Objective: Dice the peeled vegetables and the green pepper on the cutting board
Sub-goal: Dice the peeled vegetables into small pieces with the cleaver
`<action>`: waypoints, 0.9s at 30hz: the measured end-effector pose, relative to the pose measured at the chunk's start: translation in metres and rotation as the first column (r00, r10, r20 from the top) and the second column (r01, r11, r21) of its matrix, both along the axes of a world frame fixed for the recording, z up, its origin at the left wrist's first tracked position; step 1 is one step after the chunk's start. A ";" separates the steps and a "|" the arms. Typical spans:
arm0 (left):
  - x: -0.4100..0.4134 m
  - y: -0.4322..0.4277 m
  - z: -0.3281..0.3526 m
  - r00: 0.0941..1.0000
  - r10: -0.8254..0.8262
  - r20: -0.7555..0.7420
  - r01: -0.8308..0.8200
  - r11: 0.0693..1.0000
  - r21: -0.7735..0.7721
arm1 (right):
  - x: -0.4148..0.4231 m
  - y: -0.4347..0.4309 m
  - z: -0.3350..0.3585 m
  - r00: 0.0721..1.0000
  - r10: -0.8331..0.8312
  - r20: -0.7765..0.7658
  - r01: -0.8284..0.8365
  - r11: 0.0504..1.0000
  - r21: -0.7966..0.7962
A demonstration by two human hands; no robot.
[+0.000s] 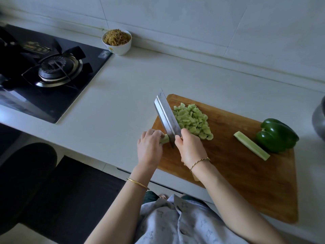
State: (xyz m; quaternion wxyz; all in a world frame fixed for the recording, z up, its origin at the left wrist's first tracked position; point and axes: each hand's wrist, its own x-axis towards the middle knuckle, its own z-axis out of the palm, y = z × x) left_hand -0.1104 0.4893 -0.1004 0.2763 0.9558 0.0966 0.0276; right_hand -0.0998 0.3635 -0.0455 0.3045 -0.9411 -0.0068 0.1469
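Note:
A wooden cutting board (pixel 246 182) lies on the white counter. My left hand (pixel 149 148) pinches a short stub of peeled cucumber (pixel 165 138) at the board's left edge. My right hand (pixel 190 148) grips the handle of a cleaver (pixel 167 117), whose blade stands against the stub's cut end. A heap of diced cucumber (pixel 192 120) lies just right of the blade. Farther right, a peeled cucumber strip (pixel 251 147) rests beside a whole green pepper (pixel 277 135).
A black gas stove (pixel 49 71) fills the counter's left side. A white bowl of shredded food (pixel 117 42) stands by the tiled wall. A grey metal pot (pixel 320 120) shows at the right edge. A dark stool (pixel 26 182) sits below the counter.

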 end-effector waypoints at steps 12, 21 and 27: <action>0.001 -0.001 0.002 0.999 0.038 0.010 -0.037 0.999 -0.014 | -0.002 -0.006 0.011 0.999 0.027 -0.019 -0.027 0.999 0.023; -0.001 0.002 0.000 1.000 0.005 0.013 -0.005 1.000 -0.020 | -0.001 0.002 0.004 0.999 0.027 -0.022 -0.028 0.999 -0.016; 0.003 -0.001 0.001 1.000 0.001 0.029 0.000 0.999 -0.054 | 0.001 -0.006 0.008 1.000 -0.015 0.012 0.015 0.999 0.031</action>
